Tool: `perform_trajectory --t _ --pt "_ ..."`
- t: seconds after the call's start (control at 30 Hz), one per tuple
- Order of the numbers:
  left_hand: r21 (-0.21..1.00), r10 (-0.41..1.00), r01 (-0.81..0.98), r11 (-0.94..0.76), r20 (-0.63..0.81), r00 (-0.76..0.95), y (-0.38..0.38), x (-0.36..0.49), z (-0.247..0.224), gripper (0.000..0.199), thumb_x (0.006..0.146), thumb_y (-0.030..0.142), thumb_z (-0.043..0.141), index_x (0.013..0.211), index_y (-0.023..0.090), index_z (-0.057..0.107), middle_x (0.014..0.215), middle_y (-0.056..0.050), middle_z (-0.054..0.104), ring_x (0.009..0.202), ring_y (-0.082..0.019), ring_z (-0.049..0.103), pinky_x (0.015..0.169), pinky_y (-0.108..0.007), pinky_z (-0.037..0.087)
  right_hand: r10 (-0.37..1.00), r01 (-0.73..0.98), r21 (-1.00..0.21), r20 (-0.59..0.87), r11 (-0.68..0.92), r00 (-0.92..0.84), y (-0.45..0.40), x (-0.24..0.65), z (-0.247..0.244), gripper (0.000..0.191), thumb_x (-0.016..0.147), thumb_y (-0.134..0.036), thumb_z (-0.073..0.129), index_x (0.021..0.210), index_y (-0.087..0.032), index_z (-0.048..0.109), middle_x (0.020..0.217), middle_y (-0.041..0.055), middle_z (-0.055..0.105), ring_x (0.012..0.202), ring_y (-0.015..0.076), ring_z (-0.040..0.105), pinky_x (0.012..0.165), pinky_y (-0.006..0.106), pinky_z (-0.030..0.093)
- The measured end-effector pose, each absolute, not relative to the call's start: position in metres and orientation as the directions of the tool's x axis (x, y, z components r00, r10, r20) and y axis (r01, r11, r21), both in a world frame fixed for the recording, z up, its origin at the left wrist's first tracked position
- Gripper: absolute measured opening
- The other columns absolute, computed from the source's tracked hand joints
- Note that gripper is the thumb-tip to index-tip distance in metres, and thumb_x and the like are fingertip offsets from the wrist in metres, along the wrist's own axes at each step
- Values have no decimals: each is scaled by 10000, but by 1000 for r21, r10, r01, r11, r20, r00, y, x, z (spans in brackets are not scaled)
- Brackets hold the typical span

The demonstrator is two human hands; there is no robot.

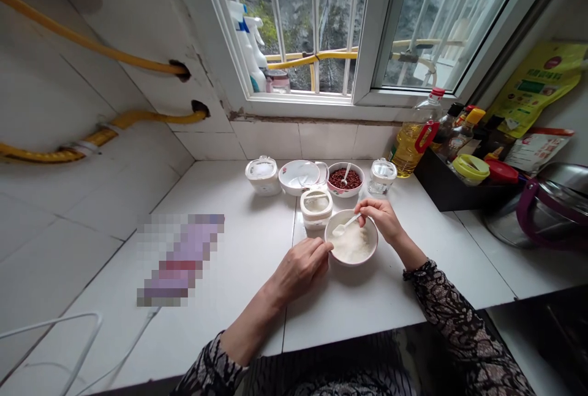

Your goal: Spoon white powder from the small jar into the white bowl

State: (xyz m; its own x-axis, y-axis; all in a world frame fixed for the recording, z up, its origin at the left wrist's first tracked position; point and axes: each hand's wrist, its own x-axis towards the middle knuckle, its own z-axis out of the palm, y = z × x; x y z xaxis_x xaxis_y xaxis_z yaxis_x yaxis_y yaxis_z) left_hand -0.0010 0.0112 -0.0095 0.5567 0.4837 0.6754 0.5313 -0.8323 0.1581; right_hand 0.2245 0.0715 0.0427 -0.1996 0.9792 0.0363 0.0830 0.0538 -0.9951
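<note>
The right grip [367,217] is closed in a pinch on the handle of a small white spoon [345,225], with the spoon's head over a white bowl [353,263] of loose white powder [353,246]. Whether the head touches the powder is hard to tell. The left grip [298,270] is curled, its fingertips at the bowl's near rim, but how firmly it holds is unclear.

The bowl looks like glazed china, so it is probably smooth and easily chipped; the rim or the outer wall seems the safest place to hold it. The spoon looks light and thin, best pinched by the handle, and the powder would likely spill with a sharp tilt.

Just beyond the left grip's fingertips stands a lidded plastic tub [316,208], close enough to crowd any sideways move. Farther ahead of the grips sit a bowl of red beans [345,180] and a glass jar [382,177]. The front edge of the white tiled bench [390,298] runs behind both wrists
</note>
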Motion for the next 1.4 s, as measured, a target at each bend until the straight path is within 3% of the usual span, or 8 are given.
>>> perform_trajectory --t 0.27,0.43,0.5,0.57,0.67,0.87,1.13,1.4 --pt "164 492 539 -826 675 549 11 1 -10 190 969 73 367 1004 167 529 746 -28 583 624 -172 534 579 -286 457 990 -64 -998 8 -1 -141 80 225 44 141 686 -297 629 708 -171 690 515 -7 613 546 153 570 653 315 479" --pt "164 493 538 -827 672 553 11 1 -9 184 972 76 372 996 170 528 769 -35 594 632 -169 540 587 -283 464 964 40 -964 259 262 -66 77 207 46 190 862 -362 588 906 -201 677 715 27 722 717 192 673 769 354 520" --pt "161 493 540 -826 672 553 11 1 -9 182 975 81 369 995 168 528 770 -37 593 635 -174 538 586 -287 464 887 222 -858 447 463 -117 73 200 46 166 925 -318 552 959 -215 677 791 44 749 796 208 692 842 385 513" --pt "158 492 543 -825 674 551 11 1 -10 184 978 87 363 995 168 529 763 -34 586 631 -175 533 583 -290 460 759 395 -651 592 648 -269 70 195 46 158 946 -232 528 958 -226 685 825 46 764 811 209 690 935 431 476" --pt "159 488 538 -828 679 549 12 1 -10 186 984 93 359 993 165 530 756 -30 578 624 -172 529 577 -287 456 630 462 -448 668 766 -396 66 196 47 202 953 -153 498 958 -230 685 818 26 774 760 188 678 1008 454 426" --pt "177 496 529 -830 671 552 11 0 -9 182 986 98 365 988 168 533 761 -28 580 635 -162 534 582 -279 463 779 420 -676 612 605 -136 64 221 54 178 923 -231 508 853 -224 671 661 14 681 811 229 646 821 382 482" --pt "152 490 546 -824 675 551 11 -1 -10 184 983 89 362 994 169 527 735 -25 575 625 -171 523 577 -286 462 796 528 -598 412 603 -443 68 216 39 202 795 -115 501 734 -233 652 653 -15 689 627 173 558 1012 438 395" --pt "148 489 547 -824 673 555 11 -1 -10 177 982 86 365 1003 169 520 737 -24 568 629 -172 521 581 -283 456 880 463 -758 317 459 -353 66 214 42 214 809 -145 483 695 -226 644 543 -24 656 643 178 611 947 402 436"
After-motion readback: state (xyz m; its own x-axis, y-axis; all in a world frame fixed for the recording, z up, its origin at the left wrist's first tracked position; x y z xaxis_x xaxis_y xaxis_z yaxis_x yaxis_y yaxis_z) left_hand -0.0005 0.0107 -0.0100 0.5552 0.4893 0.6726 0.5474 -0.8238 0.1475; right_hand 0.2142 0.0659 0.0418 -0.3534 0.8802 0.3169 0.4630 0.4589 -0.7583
